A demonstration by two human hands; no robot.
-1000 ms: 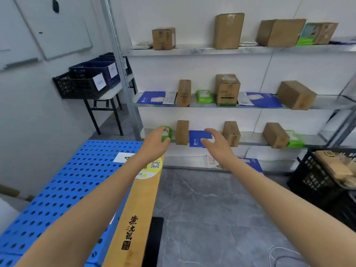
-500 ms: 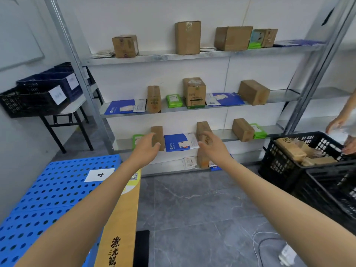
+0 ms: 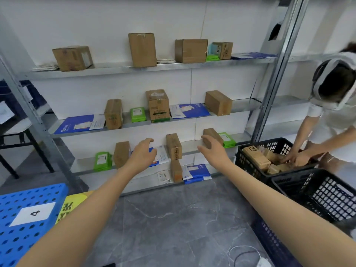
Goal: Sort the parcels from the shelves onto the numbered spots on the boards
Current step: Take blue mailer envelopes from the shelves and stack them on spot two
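Both my arms stretch toward the metal shelves (image 3: 134, 70), which carry cardboard boxes, green packets and blue envelopes. My left hand (image 3: 141, 155) hovers, fingers relaxed, in front of a blue envelope (image 3: 159, 157) on the lower shelf, between a brown box (image 3: 121, 154) and an upright brown box (image 3: 174, 146). My right hand (image 3: 212, 149) is open in front of another brown box (image 3: 212, 134) beside a green packet (image 3: 228, 139). Neither hand holds anything. A blue perforated board (image 3: 21, 237) with a white label "4" (image 3: 33, 213) lies at lower left.
Another person (image 3: 331, 116) bends at the right, both hands in a black crate (image 3: 250, 166) of boxes. A second black crate (image 3: 317, 195) stands nearer me. A yellow board (image 3: 71, 205) edges the blue one. A white cable (image 3: 244, 255) lies on the grey floor.
My view has swung right and closer to the shelves. The other person and the black crates have come into view. Both hands stay open and reaching, now further right along the lower shelf.
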